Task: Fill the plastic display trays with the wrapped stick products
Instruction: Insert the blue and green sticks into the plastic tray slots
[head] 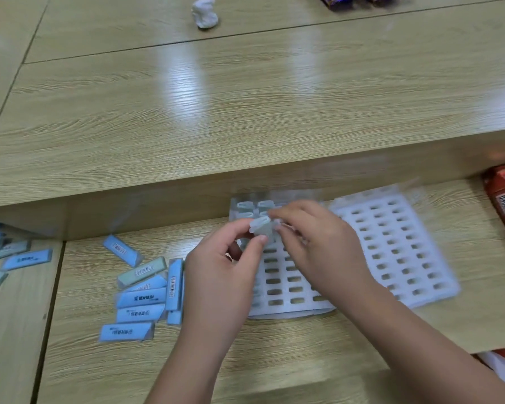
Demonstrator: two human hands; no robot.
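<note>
Both hands meet over the far end of the near white slotted plastic tray. The left hand pinches a small pale translucent wrapped stick between thumb and forefinger. The right hand has its fingertips curled onto the same piece — motion blur, so we cannot say how firmly. The stick is held above the tray, not yet in a slot.

A few pale seated pieces stand in the far row; most slots are open. A second white slotted plastic tray lies just beside, to the right (it appears unfilled). Loose blue wrapped sticks lie on the pale wood-grain table to the left.

Risks, as we judge them:
- The slick wrapper slips from the two-hand pinch.
- The stick enters tilted and jams, or knocks its seated neighbours.
- The light tray slides under pressing — nothing holds it down.
</note>
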